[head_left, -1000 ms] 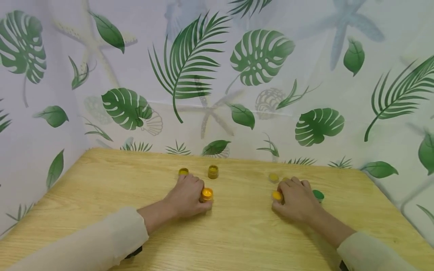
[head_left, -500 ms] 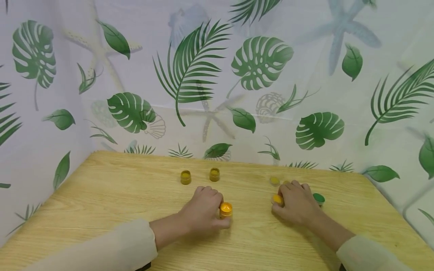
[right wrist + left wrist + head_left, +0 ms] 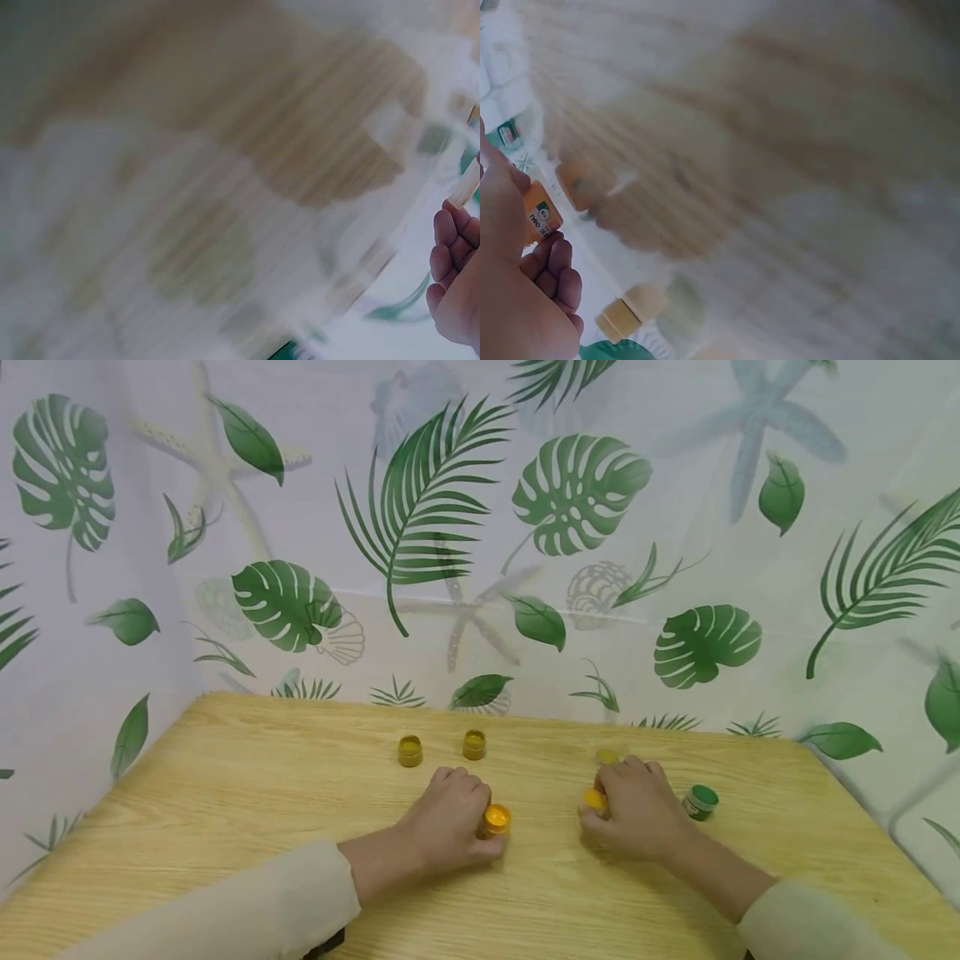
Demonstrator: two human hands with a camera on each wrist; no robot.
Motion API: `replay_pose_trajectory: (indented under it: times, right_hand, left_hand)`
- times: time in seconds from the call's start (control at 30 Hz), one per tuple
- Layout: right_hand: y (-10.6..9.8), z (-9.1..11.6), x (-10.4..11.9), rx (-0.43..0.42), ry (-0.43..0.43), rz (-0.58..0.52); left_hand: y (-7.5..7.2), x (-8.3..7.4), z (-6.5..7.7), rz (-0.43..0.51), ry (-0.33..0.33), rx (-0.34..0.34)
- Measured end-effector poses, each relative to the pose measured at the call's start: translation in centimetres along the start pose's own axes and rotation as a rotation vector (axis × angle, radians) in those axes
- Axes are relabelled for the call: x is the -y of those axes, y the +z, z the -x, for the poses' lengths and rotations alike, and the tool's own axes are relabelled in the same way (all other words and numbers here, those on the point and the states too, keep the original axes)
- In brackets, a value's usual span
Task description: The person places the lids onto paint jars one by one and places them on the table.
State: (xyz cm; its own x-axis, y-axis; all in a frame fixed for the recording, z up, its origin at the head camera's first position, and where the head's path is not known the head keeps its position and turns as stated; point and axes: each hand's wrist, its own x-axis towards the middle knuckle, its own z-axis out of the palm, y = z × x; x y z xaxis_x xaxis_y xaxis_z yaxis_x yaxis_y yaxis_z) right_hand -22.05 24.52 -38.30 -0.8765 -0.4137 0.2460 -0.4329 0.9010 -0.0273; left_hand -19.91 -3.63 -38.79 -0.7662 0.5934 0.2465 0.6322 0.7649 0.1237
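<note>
In the head view, my left hand (image 3: 446,820) grips a small paint jar (image 3: 497,817) near the middle of the table. The jar's top is uncovered and shows bright orange paint; its printed label (image 3: 543,217) faces the left wrist camera. To the right, my right hand (image 3: 637,806) pinches a round yellow-orange lid (image 3: 595,801) between thumb and fingers. The right wrist view catches that lid edge-on as a pale strip (image 3: 464,184). Jar and lid are apart. A second, yellow lid (image 3: 607,757) lies just behind the right hand, partly covered by it.
Two mustard-coloured jars (image 3: 409,750) stand behind my left hand, towards the table's back edge. Right of the right hand is a jar with a green top (image 3: 701,802), which looks tilted. A leaf-printed cloth (image 3: 570,493) rises behind the wooden table (image 3: 300,777).
My left hand has carried the orange jar rightwards and nearer, away from the mustard jars. My right hand has shifted slightly left with the lid, uncovering more of the green-topped jar.
</note>
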Motion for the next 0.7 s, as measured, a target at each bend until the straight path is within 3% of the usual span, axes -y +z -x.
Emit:
replay_pose_trajectory:
  times: [0.33, 0.7]
  right_hand:
    - [-1.2, -1.4, 5.8, -0.075, -0.181, -0.009]
    - [-0.2, -2.8, 8.2, -0.169, -0.306, -0.009]
  left_hand:
    - [0.4, 0.9, -0.1, -0.017, -0.009, -0.025]
    - [0.5, 0.6, -0.3, -0.041, 0.015, -0.021]
